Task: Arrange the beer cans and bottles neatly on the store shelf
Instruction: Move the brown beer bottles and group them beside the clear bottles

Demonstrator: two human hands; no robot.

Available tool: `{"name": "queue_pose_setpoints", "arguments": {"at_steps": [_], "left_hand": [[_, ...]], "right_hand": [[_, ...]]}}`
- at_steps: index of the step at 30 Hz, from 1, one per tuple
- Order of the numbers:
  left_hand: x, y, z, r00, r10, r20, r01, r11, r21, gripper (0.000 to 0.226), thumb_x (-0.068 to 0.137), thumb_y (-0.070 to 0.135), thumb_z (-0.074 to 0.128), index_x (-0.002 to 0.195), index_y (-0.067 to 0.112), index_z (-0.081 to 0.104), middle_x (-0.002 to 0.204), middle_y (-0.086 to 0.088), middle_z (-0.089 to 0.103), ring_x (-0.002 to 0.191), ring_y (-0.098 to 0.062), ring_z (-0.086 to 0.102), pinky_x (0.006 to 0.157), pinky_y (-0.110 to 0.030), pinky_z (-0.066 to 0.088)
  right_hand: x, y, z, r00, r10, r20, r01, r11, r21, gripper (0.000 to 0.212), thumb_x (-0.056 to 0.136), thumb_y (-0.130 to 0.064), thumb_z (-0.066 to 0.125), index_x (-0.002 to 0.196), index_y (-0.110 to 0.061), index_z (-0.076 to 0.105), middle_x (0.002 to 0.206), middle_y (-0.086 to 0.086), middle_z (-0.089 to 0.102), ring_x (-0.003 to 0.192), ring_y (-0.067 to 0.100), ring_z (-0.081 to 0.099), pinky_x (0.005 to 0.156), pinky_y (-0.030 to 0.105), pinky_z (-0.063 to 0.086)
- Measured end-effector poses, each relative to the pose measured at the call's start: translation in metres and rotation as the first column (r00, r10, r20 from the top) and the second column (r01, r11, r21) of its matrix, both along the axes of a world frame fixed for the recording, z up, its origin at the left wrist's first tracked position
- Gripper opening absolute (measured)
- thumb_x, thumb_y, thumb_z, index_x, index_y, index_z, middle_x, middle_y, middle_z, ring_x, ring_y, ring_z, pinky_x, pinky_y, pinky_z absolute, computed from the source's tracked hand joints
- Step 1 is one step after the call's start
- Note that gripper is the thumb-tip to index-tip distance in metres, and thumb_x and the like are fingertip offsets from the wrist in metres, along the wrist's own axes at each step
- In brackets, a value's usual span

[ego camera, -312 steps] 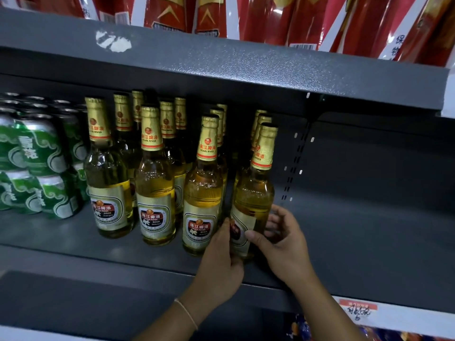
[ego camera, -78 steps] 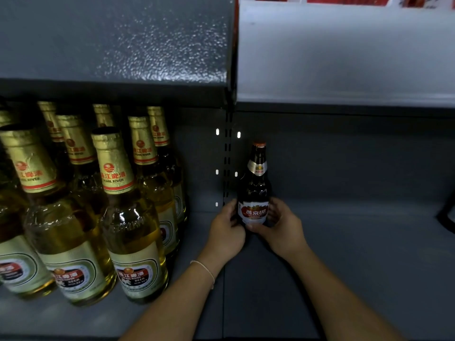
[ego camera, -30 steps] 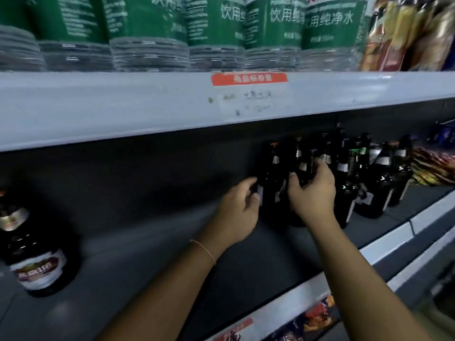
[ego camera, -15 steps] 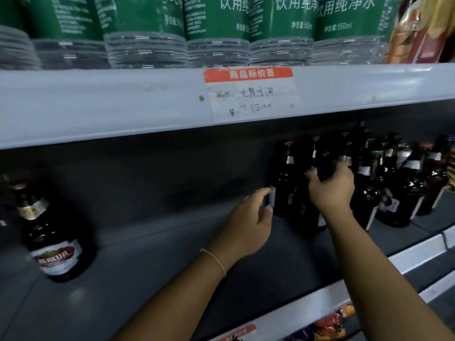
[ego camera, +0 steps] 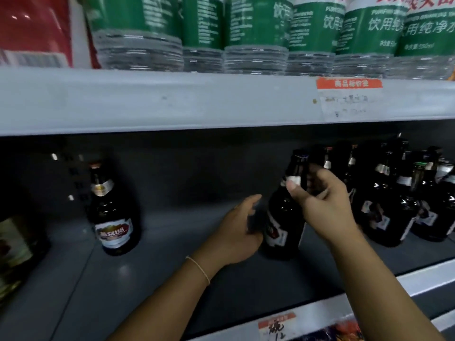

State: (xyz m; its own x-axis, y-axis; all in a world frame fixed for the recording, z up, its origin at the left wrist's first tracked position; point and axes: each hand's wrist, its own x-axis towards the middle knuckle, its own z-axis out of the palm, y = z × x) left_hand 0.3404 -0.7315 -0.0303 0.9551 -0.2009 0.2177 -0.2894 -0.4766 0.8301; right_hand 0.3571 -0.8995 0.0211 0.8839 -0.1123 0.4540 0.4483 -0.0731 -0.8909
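A dark beer bottle (ego camera: 283,217) stands slightly tilted on the grey shelf (ego camera: 152,271), left of a cluster of several dark bottles (ego camera: 394,200). My right hand (ego camera: 325,205) grips its neck and shoulder. My left hand (ego camera: 236,232) cups the bottle's lower left side, fingers curved against it. Another dark bottle with a red and white label (ego camera: 112,212) stands alone at the left of the shelf.
Green-labelled water bottles (ego camera: 256,33) line the shelf above, whose white front edge (ego camera: 172,102) carries an orange price tag (ego camera: 349,97). A pale beer bottle (ego camera: 14,247) shows at the far left. A price strip (ego camera: 278,323) runs along the shelf's front.
My right hand has taken a dark bottle by the neck and drawn it left out of the cluster. My left hand has closed in on its base. The view has swung left.
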Motion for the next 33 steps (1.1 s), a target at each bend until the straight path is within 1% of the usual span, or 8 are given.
{"name": "queue_pose_setpoints", "arguments": {"at_steps": [7, 12, 17, 20, 22, 25, 28, 33], "left_hand": [[-0.050, 0.099, -0.001, 0.993, -0.074, -0.088, 0.057, 0.981, -0.185, 0.084, 0.077, -0.012, 0.063, 0.132, 0.044, 0.032, 0.125, 0.025, 0.052, 0.116, 0.010, 0.051, 0.093, -0.014, 0.043], [-0.081, 0.164, -0.012, 0.996, 0.024, -0.090, -0.039, 0.985, -0.171, 0.092, 0.074, 0.007, 0.073, 0.143, 0.044, 0.025, 0.133, 0.018, 0.052, 0.125, 0.002, 0.047, 0.106, -0.027, 0.041], [-0.106, 0.213, -0.017, 0.987, 0.137, -0.085, -0.152, 0.964, -0.218, 0.078, 0.075, 0.006, 0.078, 0.129, 0.044, 0.037, 0.115, 0.030, 0.061, 0.113, 0.012, 0.052, 0.092, -0.009, 0.041], [-0.114, 0.239, -0.023, 0.978, 0.183, -0.096, -0.201, 0.953, -0.226, 0.081, 0.069, 0.006, 0.083, 0.131, 0.036, 0.040, 0.114, 0.019, 0.065, 0.110, 0.006, 0.058, 0.093, -0.017, 0.045], [-0.118, 0.252, -0.026, 0.976, 0.200, -0.085, -0.215, 0.948, -0.237, 0.083, 0.065, 0.006, 0.085, 0.131, 0.033, 0.042, 0.118, 0.011, 0.065, 0.113, -0.001, 0.059, 0.100, -0.026, 0.046], [-0.123, 0.264, -0.029, 0.972, 0.224, -0.072, -0.235, 0.934, -0.268, 0.076, 0.064, 0.002, 0.085, 0.122, 0.032, 0.047, 0.116, 0.010, 0.065, 0.109, 0.001, 0.060, 0.096, -0.021, 0.047], [-0.125, 0.270, -0.033, 0.972, 0.226, -0.069, -0.236, 0.924, -0.301, 0.076, 0.063, -0.004, 0.084, 0.123, 0.026, 0.049, 0.113, 0.008, 0.067, 0.105, 0.001, 0.062, 0.088, -0.016, 0.048], [-0.119, 0.276, -0.046, 0.963, 0.264, -0.058, -0.270, 0.918, -0.292, 0.077, 0.058, 0.010, 0.089, 0.121, 0.028, 0.050, 0.113, 0.006, 0.067, 0.108, -0.010, 0.063, 0.097, -0.034, 0.051]], "right_hand": [[-0.034, 0.107, -0.014, 0.960, 0.266, -0.083, -0.266, 0.964, 0.016, 0.024, 0.084, 0.004, 0.070, 0.106, -0.006, 0.068, 0.090, 0.005, 0.074, 0.081, 0.012, 0.070, 0.073, 0.025, 0.060], [-0.051, 0.172, -0.018, 0.921, 0.381, -0.082, -0.383, 0.924, -0.009, 0.028, 0.084, 0.006, 0.070, 0.101, -0.016, 0.067, 0.084, -0.005, 0.075, 0.078, 0.003, 0.071, 0.067, 0.015, 0.055], [-0.063, 0.225, -0.022, 0.872, 0.486, -0.064, -0.490, 0.868, -0.081, 0.033, 0.088, 0.012, 0.062, 0.097, -0.020, 0.065, 0.082, -0.019, 0.075, 0.083, -0.004, 0.070, 0.071, 0.010, 0.051], [-0.070, 0.251, -0.026, 0.858, 0.510, -0.058, -0.513, 0.854, -0.090, 0.045, 0.088, 0.015, 0.059, 0.090, -0.030, 0.058, 0.073, -0.029, 0.070, 0.080, -0.016, 0.065, 0.071, 0.003, 0.047], [-0.072, 0.262, -0.030, 0.858, 0.511, -0.050, -0.513, 0.850, -0.121, 0.041, 0.088, 0.012, 0.061, 0.095, -0.028, 0.061, 0.083, -0.016, 0.073, 0.088, -0.009, 0.067, 0.081, 0.011, 0.052], [-0.076, 0.277, -0.034, 0.840, 0.543, -0.007, -0.538, 0.831, -0.139, 0.029, 0.084, -0.006, 0.068, 0.109, -0.020, 0.064, 0.105, -0.001, 0.072, 0.104, 0.009, 0.068, 0.097, 0.030, 0.053], [-0.078, 0.284, -0.036, 0.814, 0.581, 0.006, -0.575, 0.808, -0.130, 0.048, 0.081, -0.020, 0.066, 0.125, -0.004, 0.059, 0.119, 0.012, 0.069, 0.117, 0.024, 0.064, 0.106, 0.046, 0.048], [-0.075, 0.289, -0.042, 0.804, 0.594, 0.020, -0.581, 0.793, -0.184, 0.038, 0.085, -0.009, 0.059, 0.123, -0.004, 0.060, 0.116, 0.013, 0.070, 0.112, 0.025, 0.067, 0.101, 0.042, 0.051]]}}
